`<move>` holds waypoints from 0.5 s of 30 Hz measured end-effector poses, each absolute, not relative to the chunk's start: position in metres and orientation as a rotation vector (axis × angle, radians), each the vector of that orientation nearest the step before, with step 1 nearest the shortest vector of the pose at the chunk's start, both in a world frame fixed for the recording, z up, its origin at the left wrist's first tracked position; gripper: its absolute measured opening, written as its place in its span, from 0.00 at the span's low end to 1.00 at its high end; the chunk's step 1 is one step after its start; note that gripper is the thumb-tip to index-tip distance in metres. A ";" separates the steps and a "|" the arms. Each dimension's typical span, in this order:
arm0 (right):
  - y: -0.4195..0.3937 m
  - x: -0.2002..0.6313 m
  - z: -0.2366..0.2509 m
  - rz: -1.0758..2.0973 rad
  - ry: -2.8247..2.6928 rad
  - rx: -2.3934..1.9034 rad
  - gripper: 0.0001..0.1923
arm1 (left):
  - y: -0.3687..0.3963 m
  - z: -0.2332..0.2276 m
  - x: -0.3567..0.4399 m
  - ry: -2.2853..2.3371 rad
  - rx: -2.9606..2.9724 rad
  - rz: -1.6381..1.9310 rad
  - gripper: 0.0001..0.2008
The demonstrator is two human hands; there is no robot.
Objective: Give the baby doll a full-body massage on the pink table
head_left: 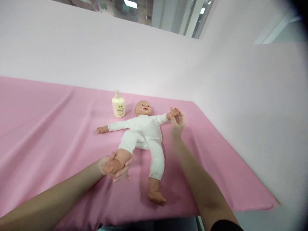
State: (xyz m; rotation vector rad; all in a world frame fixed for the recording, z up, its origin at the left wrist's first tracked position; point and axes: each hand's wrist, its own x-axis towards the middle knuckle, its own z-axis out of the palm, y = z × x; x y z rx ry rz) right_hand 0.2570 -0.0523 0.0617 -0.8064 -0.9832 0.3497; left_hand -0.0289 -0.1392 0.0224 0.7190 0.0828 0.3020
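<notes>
On its back lies a baby doll in a white cloth suit, with its head toward the wall and its arms spread wide. My left hand is wrapped under the doll's foot and lower leg at the left, lifting that leg a little. Up at the right, my right hand is closed around the doll's hand, its fingers slightly blurred. The doll's other leg rests straight toward me, and its other arm lies out to the left, untouched.
A pale yellow pump bottle stands left of the doll's head. Pink cloth with soft folds covers the table. White walls border the back and right, with a window above. The table's front edge is close to me.
</notes>
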 end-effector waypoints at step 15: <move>-0.073 0.232 0.057 0.079 -1.824 -0.922 0.15 | -0.135 0.029 -0.019 0.177 0.705 0.371 0.25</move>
